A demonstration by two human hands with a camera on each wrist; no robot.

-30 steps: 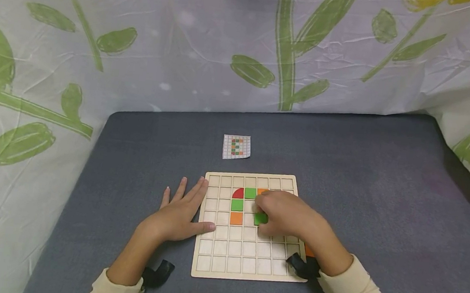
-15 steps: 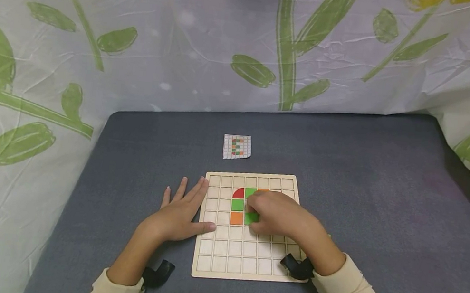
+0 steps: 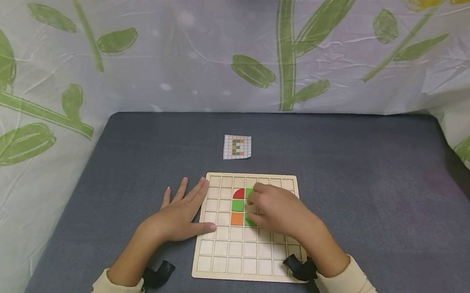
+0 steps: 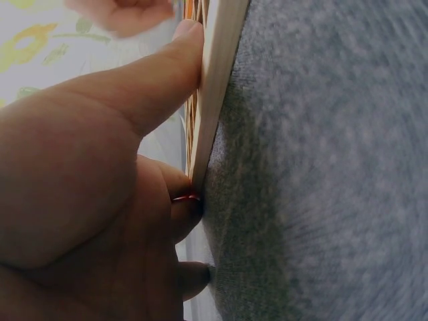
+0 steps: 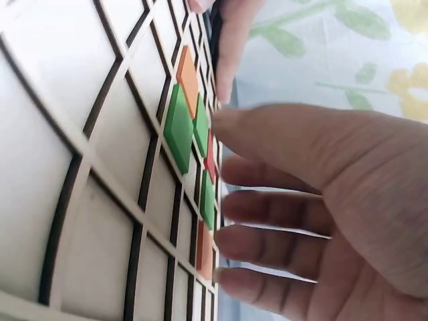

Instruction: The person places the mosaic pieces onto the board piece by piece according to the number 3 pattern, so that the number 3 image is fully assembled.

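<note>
A wooden grid board (image 3: 234,249) lies on the table. My left hand (image 3: 176,216) rests with straight, spread fingers along its left edge, the thumb on top of the rim. Over the board's middle hovers my right hand (image 3: 281,211), fingers loosely bent and apart, holding nothing. Just off its thumb, a green square tile (image 5: 178,130) sits in a cell beside an orange tile (image 3: 237,219). Above that orange tile come another green tile (image 3: 238,206) and a red quarter-circle tile (image 3: 238,194). A second orange tile (image 5: 204,251) shows in the right wrist view; the right hand hides it in the head view.
Behind the board lies a small printed card (image 3: 237,147) with a coloured grid pattern. The dark grey table (image 3: 369,179) ends at a flower-printed curtain (image 3: 186,41). Something orange peeks out beside the right wrist, mostly hidden.
The right hand slid the green tile left to the cell beside the orange tile, then let go and loosened its fingers, rising slightly. The left hand stayed in place.
</note>
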